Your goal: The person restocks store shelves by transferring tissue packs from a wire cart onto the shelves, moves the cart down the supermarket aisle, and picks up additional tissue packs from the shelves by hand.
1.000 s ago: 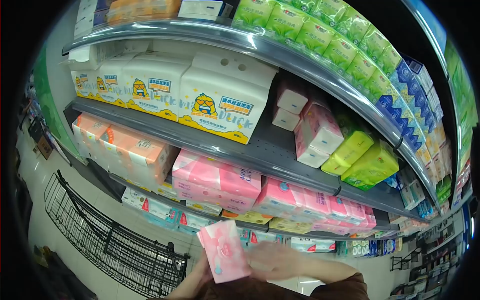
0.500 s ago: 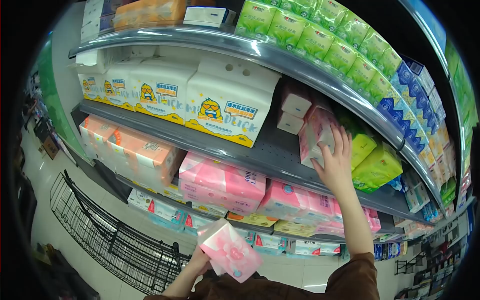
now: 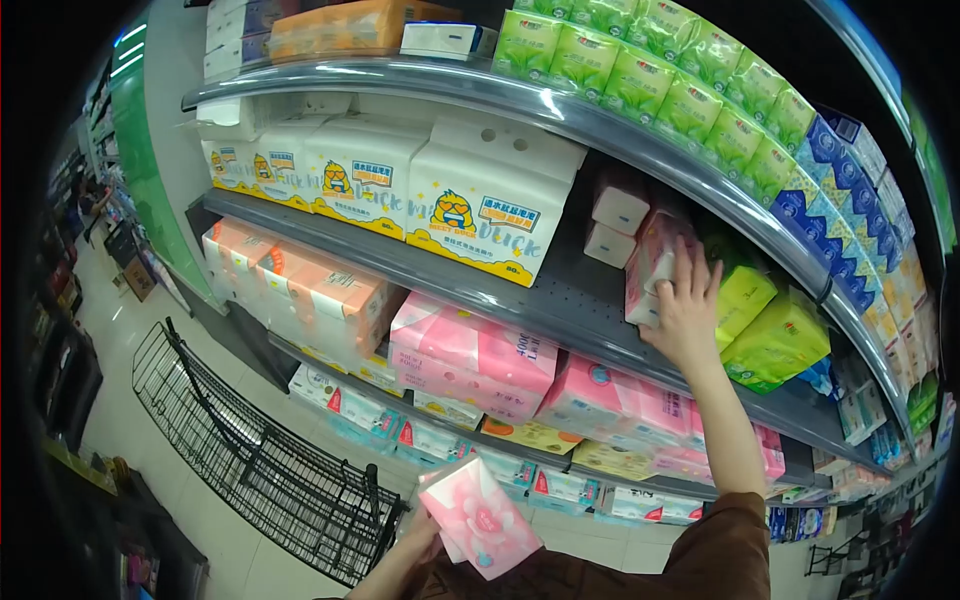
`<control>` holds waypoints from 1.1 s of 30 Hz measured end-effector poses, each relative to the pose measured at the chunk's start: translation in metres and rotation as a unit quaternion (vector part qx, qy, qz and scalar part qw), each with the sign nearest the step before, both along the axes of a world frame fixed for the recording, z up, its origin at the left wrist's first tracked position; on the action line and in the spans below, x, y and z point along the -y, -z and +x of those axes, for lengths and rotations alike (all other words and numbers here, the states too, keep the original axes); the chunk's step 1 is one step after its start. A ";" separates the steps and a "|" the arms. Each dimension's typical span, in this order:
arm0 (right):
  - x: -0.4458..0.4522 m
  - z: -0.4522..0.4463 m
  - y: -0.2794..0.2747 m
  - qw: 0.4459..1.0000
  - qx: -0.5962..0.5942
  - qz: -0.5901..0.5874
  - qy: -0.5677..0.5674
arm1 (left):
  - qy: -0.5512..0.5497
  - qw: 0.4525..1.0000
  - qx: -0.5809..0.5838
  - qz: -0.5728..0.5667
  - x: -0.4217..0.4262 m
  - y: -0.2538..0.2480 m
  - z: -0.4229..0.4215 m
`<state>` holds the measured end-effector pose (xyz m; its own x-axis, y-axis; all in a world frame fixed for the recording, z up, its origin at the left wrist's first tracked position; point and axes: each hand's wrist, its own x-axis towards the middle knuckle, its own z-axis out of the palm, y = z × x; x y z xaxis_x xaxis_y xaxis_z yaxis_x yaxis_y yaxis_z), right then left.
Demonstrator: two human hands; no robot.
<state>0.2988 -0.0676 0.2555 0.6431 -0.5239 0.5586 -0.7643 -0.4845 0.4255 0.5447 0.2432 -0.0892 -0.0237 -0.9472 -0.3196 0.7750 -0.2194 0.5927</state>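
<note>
Low in front of me, my left hand (image 3: 424, 538) is closed around a pink-and-white tissue pack (image 3: 484, 522) with a flower print. My right hand (image 3: 690, 312) reaches onto the middle shelf, its fingers spread over the front and side of another pink tissue pack (image 3: 650, 265). Part of that pack is hidden behind the hand. Beside it, to the left, two pale pink packs (image 3: 614, 222) are stacked. Green tissue packs (image 3: 775, 335) lie just right of my right hand.
White duck-print packs (image 3: 480, 205) fill the left of the middle shelf (image 3: 575, 320). Pink bundles (image 3: 475, 355) and peach-coloured packs (image 3: 310, 285) sit below. Green packs (image 3: 640, 80) line the shelf above. A black wire cart (image 3: 260, 465) stands at the lower left.
The view has shifted, so the shelves appear further right. My right hand has changed position slightly on the pink pack, with its fingers spread. My left hand keeps its pack.
</note>
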 end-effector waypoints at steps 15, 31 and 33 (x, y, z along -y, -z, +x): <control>0.007 -0.013 0.016 0.994 -0.088 -0.029 0.052 | -0.026 0.999 0.011 0.021 -0.047 -0.034 -0.061; 0.015 -0.030 0.004 0.987 -0.143 -0.071 -0.035 | -0.068 0.997 0.007 0.035 -0.129 -0.039 -0.109; 0.009 -0.026 0.002 0.987 -0.150 -0.052 -0.003 | -0.075 0.996 0.007 0.036 -0.135 -0.040 -0.112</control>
<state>0.2732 -0.0763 0.2537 0.7905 -0.4702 0.3924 -0.5936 -0.4307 0.6798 0.4329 0.3783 -0.0490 0.1222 -0.9146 -0.3854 0.7936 -0.1432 0.5914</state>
